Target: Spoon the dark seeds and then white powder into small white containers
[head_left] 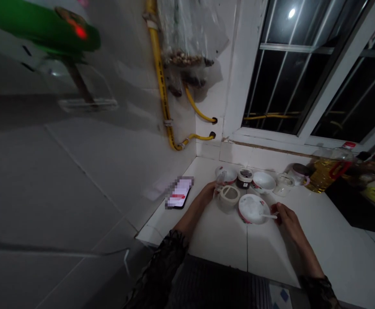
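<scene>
My left hand (210,191) is curled at the side of a translucent cup with a beige rim (230,195), its fingers partly hidden behind the cup and a clear plastic piece (220,179). White powder fills much of a white bowl (247,220) with a red pattern on its outside. A small white spoon (269,216) lies in it, handle over the right rim. Beside that handle is my right hand (285,214), loosely bent with fingers apart and seemingly holding nothing. Behind stand a dark-lidded jar (244,178) and two more bowls, one on the left (227,175), one on the right (264,183).
A phone (180,193) with a lit screen lies by the left wall. To the right are a glass jar (284,184), a dark-lidded container (299,174), an oil bottle (324,176) and a black box (351,204). Yellow pipe (161,81) runs down the wall beside hanging plastic bags (190,38).
</scene>
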The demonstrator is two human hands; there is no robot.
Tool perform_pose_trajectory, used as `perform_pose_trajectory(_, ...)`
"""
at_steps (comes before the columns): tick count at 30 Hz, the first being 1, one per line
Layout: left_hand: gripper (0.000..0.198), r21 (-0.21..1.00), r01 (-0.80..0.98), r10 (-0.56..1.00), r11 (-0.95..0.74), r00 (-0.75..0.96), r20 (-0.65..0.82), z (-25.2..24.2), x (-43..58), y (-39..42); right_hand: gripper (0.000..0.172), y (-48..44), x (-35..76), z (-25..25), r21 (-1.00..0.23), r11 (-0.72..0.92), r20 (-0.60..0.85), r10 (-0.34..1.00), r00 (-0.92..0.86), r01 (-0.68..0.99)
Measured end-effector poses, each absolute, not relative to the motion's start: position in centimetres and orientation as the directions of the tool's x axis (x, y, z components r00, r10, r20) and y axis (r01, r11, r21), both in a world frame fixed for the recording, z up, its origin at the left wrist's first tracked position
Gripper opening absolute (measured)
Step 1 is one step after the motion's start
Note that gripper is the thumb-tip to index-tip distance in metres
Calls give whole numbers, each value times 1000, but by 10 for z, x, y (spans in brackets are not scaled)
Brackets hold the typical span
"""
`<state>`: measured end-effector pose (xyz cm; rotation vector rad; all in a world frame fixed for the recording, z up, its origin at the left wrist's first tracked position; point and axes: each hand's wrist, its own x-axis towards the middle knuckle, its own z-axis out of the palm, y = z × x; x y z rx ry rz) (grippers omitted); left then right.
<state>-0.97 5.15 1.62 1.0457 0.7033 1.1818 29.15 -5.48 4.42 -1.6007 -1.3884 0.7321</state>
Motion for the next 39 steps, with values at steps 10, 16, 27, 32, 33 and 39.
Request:
perform_pose_trajectory(10, 25, 981, -185, 980, -54, 180, 88, 6, -13, 63, 52, -47, 286, 14, -997, -32, -10, 957, 291, 72)
perform_pose_trajectory(16, 30, 992, 10, 987, -125, 107, 123, -5, -50, 39, 49, -47, 289, 12, -992, -70, -53, 986, 155, 103)
perform_pose_trajectory(27, 41, 924, 261, 952, -281, 193, 236, -3, -21, 58, 45, -40, 296, 7, -989, -99, -94, 994, 55, 106)
perform_pose_trajectory(32, 35, 897, 291, 943, -333, 122, 311, -10, -9, 70, 53, -40, 294, 13, -984, -98, -97, 995, 14, 148)
perform_pose_trajectory(33, 33, 893, 297, 941, -338, 101, 322, -12, -8, 71, 54, -39, 294, 14, -982, -102, -102, 995, 6, 157)
perform_pose_trajectory(39, 26, 881, 293, 927, -372, 71, 368, -19, -2, 73, 53, -32, 294, 15, -975, -111, -118, 993, -23, 193)
